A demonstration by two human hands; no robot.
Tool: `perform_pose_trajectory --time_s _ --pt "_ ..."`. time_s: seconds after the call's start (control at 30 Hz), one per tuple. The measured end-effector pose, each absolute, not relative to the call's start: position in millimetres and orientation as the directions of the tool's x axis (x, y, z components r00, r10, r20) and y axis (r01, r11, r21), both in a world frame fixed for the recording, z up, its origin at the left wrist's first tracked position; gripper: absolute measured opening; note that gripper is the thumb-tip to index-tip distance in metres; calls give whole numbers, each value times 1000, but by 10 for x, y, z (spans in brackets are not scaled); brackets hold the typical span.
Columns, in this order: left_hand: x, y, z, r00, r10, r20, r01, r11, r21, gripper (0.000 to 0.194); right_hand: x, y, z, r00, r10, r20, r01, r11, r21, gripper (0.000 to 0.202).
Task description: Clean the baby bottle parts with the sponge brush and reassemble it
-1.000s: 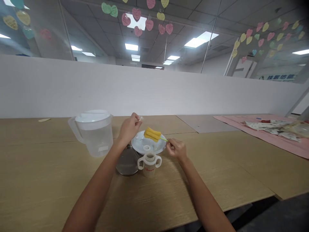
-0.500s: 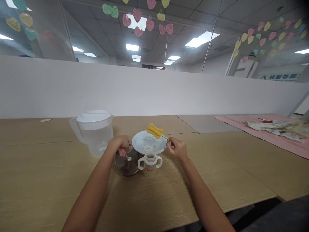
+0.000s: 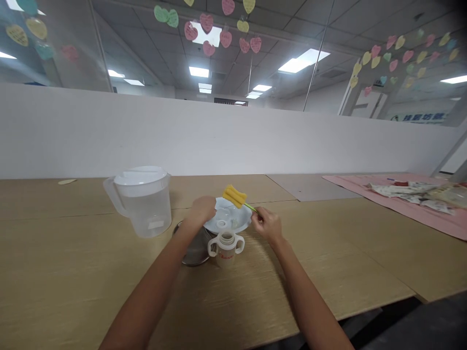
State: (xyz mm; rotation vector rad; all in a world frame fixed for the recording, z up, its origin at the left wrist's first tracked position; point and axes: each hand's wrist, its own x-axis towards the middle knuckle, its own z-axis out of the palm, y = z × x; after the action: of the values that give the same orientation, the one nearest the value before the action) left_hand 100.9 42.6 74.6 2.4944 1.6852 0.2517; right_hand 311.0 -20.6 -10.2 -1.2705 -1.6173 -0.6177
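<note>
My right hand (image 3: 268, 224) is closed around the thin green handle of a yellow sponge bottle brush (image 3: 234, 196), with its head raised over a white dish (image 3: 248, 222). Small clear and white parts lie in the dish. At its left edge is my left hand (image 3: 205, 210), back toward me. Its fingers are hidden, so whether it holds anything does not show. In front of the dish stands a two-handled baby bottle (image 3: 226, 254), upright with its mouth uncovered. A dark round vessel or lid with a metal rim (image 3: 196, 250) lies under my left forearm, partly covered.
A translucent pitcher (image 3: 148, 209) with a white lid stands at the left. To the far right, a pink cloth (image 3: 350, 187) bears papers and packets. A grey mat (image 3: 310, 187) lies at the back, before a low white wall (image 3: 233, 141).
My left hand has moved right and away from me, from above the dark round thing to the dish. A small straw-like piece with a white end, earlier below that hand, no longer shows there.
</note>
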Motion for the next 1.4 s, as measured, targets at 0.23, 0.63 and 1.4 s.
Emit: perform_pose_trajectory --time_s 0.23,0.63,1.4 --pt "1216 622 290 363 925 110 897 -379 227 32 3105 -184 -134 -13 475 880 930 330 -164 22" --pt "1041 291 972 476 780 405 672 -620 405 21 3078 -159 -148 75 575 814 929 257 -267 25" --pt "875 49 1177 699 576 425 264 -759 595 46 2952 -250 -81 -22 420 907 922 359 -143 39"
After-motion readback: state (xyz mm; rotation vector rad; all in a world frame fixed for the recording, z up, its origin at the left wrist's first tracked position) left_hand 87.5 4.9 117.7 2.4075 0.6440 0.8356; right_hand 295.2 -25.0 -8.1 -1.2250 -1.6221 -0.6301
